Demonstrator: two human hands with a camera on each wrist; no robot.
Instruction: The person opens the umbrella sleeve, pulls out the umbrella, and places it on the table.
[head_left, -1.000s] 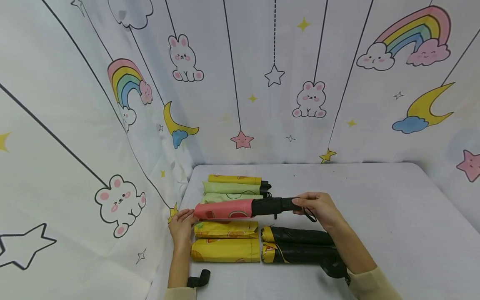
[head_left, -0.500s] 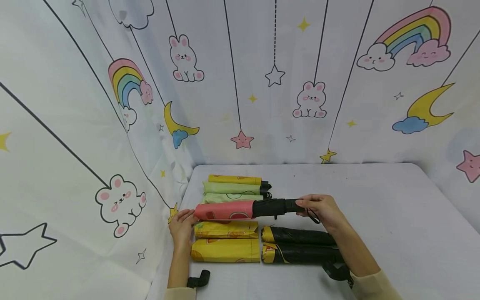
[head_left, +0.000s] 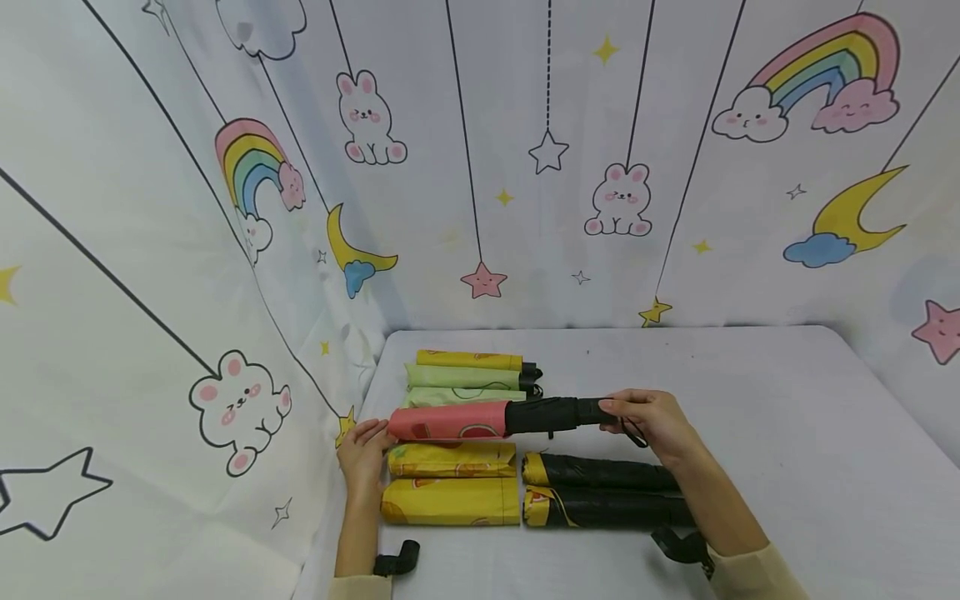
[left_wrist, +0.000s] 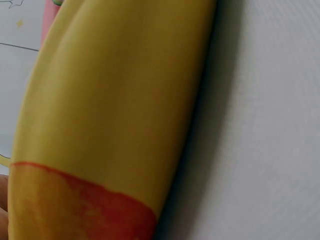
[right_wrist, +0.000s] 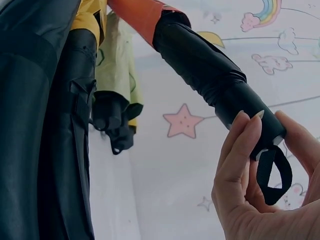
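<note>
My right hand (head_left: 660, 427) pinches the black handle end of a folding umbrella (head_left: 551, 414) between thumb and fingertips. A wrist-strap loop (right_wrist: 274, 197) hangs below that grip in the right wrist view. The umbrella's other part sits inside a pink fruit-print sleeve (head_left: 450, 421). At the sleeve's left end, the fingers of my left hand (head_left: 363, 454) hold it, partly hidden. Sleeve and umbrella lie nearly level, just behind two yellow sleeves (head_left: 450, 502). One yellow sleeve (left_wrist: 115, 100) fills much of the left wrist view, with fingers (left_wrist: 3, 210) barely showing at its edge.
Two black folded umbrellas (head_left: 607, 507) with yellow ends lie right of the yellow sleeves, near my right forearm. Behind the pink sleeve are light green sleeved umbrellas (head_left: 465, 377) and a yellow one (head_left: 468, 359). A printed white curtain (head_left: 525, 233) borders the white table (head_left: 750, 392).
My right hand has moved slightly right with the handle, and more of the black umbrella shows outside the pink sleeve. The left hand and the sleeve have hardly moved.
</note>
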